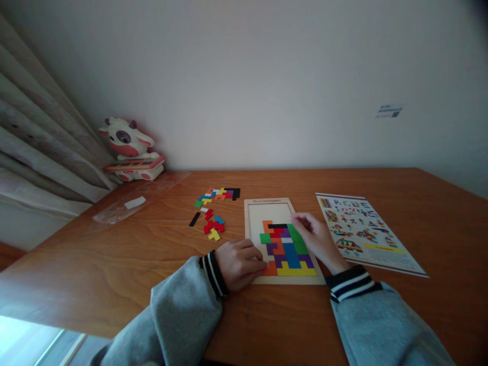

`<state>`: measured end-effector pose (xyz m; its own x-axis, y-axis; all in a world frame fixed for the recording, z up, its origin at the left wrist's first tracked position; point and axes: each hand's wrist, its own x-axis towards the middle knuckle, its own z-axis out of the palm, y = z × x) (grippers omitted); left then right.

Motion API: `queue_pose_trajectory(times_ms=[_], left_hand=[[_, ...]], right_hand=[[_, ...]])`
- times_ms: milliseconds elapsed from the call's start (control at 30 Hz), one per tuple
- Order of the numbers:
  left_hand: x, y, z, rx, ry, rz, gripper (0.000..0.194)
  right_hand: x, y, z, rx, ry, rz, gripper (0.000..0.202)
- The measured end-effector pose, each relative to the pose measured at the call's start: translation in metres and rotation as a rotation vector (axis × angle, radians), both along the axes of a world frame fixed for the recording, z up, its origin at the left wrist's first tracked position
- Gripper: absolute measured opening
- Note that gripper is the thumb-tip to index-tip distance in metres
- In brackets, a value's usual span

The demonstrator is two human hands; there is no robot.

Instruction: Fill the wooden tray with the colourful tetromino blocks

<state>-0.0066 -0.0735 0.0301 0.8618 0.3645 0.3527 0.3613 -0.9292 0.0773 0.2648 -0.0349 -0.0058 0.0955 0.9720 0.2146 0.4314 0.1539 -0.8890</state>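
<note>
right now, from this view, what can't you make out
All in the head view:
Left hand: its curled fingers hide whether they hold anything.
Right hand: anything between its fingertips is too small to tell.
Puzzle board: the hands cover parts of its left and right rims.
Printed sheet and wall label: small text unreadable.
Gray sleeves: cut off by the bottom edge.

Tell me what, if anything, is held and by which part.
Cannot be told: the left hand curls by the orange corner piece, the right hand pinches near the wooden frame; no held piece shows.
</note>
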Motion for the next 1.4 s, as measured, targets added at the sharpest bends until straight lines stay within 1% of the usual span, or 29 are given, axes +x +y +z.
queue_pose_trajectory(times_ms=[133, 233, 367, 433, 467, 533, 600, 700, 767, 867, 967, 1067, 1267, 1333, 1400], left_hand=[[-0.001, 0.005, -0.003, 0.029, -0.016, -0.022, 0.027], [-0.002, 0.007, -0.006, 0.046, -0.027, -0.048, 0.028], [-0.003, 0.008, -0.007, 0.036, -0.047, -0.028, 0.027], [-0.003, 0.009, -0.005, 0.049, -0.061, 0.036, 0.026], [-0.005, 0.011, -0.004, 0.062, -0.070, 0.093, 0.026], [-0.010, 0.017, -0.001, 0.085, -0.083, 0.245, 0.027], [-0.019, 0.026, -0.001, 0.107, -0.083, 0.428, 0.029], [-0.039, 0.041, -0.007, 0.126, -0.066, 0.689, 0.036], [-0.051, 0.050, -0.012, 0.093, -0.043, 0.779, 0.040], [-0.062, 0.058, -0.020, 0.026, -0.021, 0.807, 0.043], [-0.064, 0.061, -0.026, -0.018, -0.004, 0.809, 0.046], [-0.064, 0.062, -0.030, -0.029, 0.000, 0.830, 0.048], [-0.071, 0.069, -0.032, -0.032, -0.030, 0.889, 0.049], [-0.076, 0.074, -0.032, -0.033, -0.053, 0.928, 0.050], [-0.083, 0.078, -0.032, -0.034, -0.076, 0.976, 0.055]], right_hand=[[-0.005, -0.006, 0.008, 0.043, -0.137, 0.022, 0.031], [-0.007, -0.007, 0.010, 0.057, -0.151, 0.018, 0.031], [-0.007, -0.007, 0.011, 0.050, -0.153, 0.017, 0.033], [-0.007, -0.007, 0.011, 0.043, -0.151, 0.018, 0.033], [-0.007, -0.007, 0.012, 0.040, -0.149, 0.018, 0.033], [-0.007, -0.008, 0.013, 0.034, -0.145, 0.018, 0.032], [-0.008, -0.008, 0.014, 0.031, -0.144, 0.018, 0.032], [-0.008, -0.008, 0.014, 0.036, -0.145, 0.018, 0.033], [-0.008, -0.008, 0.013, 0.046, -0.147, 0.021, 0.032], [-0.008, -0.008, 0.013, 0.057, -0.149, 0.025, 0.032], [-0.009, -0.008, 0.015, 0.048, -0.147, 0.026, 0.033], [-0.009, -0.009, 0.016, 0.036, -0.145, 0.022, 0.034], [-0.010, -0.009, 0.016, 0.048, -0.157, 0.020, 0.035], [-0.010, -0.009, 0.016, 0.051, -0.160, 0.025, 0.035], [-0.010, -0.009, 0.016, 0.045, -0.160, 0.030, 0.036]])
